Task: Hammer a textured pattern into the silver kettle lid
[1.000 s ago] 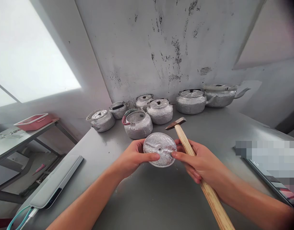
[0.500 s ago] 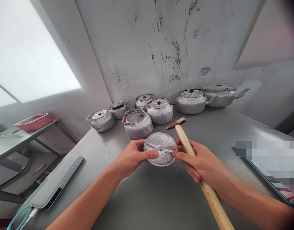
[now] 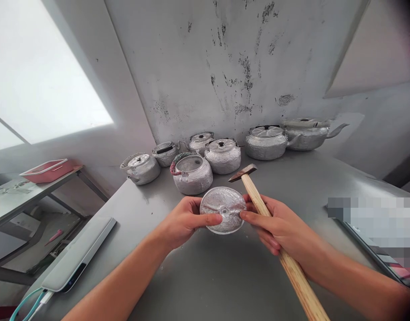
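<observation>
Side table (image 3: 9, 203): far left, apart from the bench, with a pink basket (image 3: 54, 171) on its top.
Pale slab (image 3: 79, 254): near left on the grey bench (image 3: 191, 285), a teal cable (image 3: 24, 296) and a white plug at its near end.
Leftmost kettle (image 3: 144, 171): far side of the bench, lidded, handle folded down.
Black-handled kettle (image 3: 164, 155): just right of that, farther back.
Left hand (image 3: 186, 220): gripping the disc from its left, thumb flat on the face, fingers behind.
Open-topped kettle (image 3: 193, 179): beyond the left hand, red-and-dark wrapped handle leaning left.
Rear kettle (image 3: 200, 141): farther back, near the wall, partly hidden.
Dark-knobbed kettle (image 3: 224, 160): lidded, right of the open-topped one.
Metal disc (image 3: 229, 205): between the hands, raised above the near middle of the bench, tilted; dented face, small round mark at its centre.
Hammer (image 3: 253, 191): slanting from head at far left to wooden shaft at near right.
Broad kettle (image 3: 265, 146): far right, lidded.
Right hand (image 3: 280, 223): closed around the hammer shaft, thumb tip on the disc's right edge.
Long-spouted kettle (image 3: 307, 137): farthest right, spout pointing right.
Flat device (image 3: 367, 243): near right, its surface partly pixelated.
</observation>
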Action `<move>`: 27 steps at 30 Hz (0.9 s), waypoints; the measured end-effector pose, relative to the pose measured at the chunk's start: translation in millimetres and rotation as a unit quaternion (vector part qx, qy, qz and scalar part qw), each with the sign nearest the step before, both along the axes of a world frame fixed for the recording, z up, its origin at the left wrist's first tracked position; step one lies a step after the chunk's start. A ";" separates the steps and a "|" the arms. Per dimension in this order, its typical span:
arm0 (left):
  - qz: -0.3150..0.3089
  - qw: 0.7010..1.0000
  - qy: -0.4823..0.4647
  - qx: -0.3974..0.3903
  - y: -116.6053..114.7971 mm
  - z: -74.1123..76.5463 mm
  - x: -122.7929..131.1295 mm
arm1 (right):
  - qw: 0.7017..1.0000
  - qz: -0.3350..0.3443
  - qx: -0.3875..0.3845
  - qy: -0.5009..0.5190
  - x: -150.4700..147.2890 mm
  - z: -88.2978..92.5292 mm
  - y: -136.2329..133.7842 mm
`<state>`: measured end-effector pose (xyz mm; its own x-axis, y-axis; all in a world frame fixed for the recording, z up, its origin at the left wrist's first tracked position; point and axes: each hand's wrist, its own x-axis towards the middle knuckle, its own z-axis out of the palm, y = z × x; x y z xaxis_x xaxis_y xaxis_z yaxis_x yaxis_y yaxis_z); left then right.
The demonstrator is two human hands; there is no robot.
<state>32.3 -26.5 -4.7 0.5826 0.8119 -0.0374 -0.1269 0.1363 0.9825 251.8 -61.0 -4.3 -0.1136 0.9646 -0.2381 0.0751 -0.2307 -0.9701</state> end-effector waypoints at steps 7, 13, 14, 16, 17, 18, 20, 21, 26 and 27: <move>0.017 1.000 0.004 0.020 -2.0 3.3 -3.2 | 1.000 0.012 0.005 0.012 1.1 1.0 -1.0; 0.029 1.000 -0.005 0.011 -3.1 2.5 -4.3 | 0.999 0.011 0.026 0.019 1.1 3.5 -1.5; 0.028 1.000 -0.008 0.009 -3.2 2.2 -3.6 | 0.999 0.009 0.027 0.017 0.8 3.6 -1.1; 0.029 0.999 -0.014 -0.003 -3.3 1.5 -1.3 | 1.000 0.001 0.028 0.009 0.1 2.6 0.4; 0.028 0.999 -0.016 -0.011 -3.4 1.3 0.2 | 1.000 -0.004 0.027 0.002 0.0 1.2 1.5; 0.025 0.999 -0.017 -0.019 -3.4 1.2 1.8 | 1.000 -0.009 0.025 -0.004 0.0 -0.7 2.8; 0.010 0.999 -0.014 -0.029 -3.2 1.4 4.6 | 1.000 -0.011 0.016 -0.015 0.5 -5.6 5.5; -0.001 1.000 -0.011 -0.030 -2.9 1.7 5.5 | 1.000 -0.008 0.010 -0.018 0.8 -8.2 6.8; 0.004 1.000 0.018 -0.019 0.2 -0.5 4.4 | 0.999 0.013 0.000 -0.031 0.8 -14.0 7.5; 0.014 0.999 0.030 -0.011 0.6 -1.7 3.5 | 0.999 0.014 0.000 -0.036 0.3 -13.5 6.5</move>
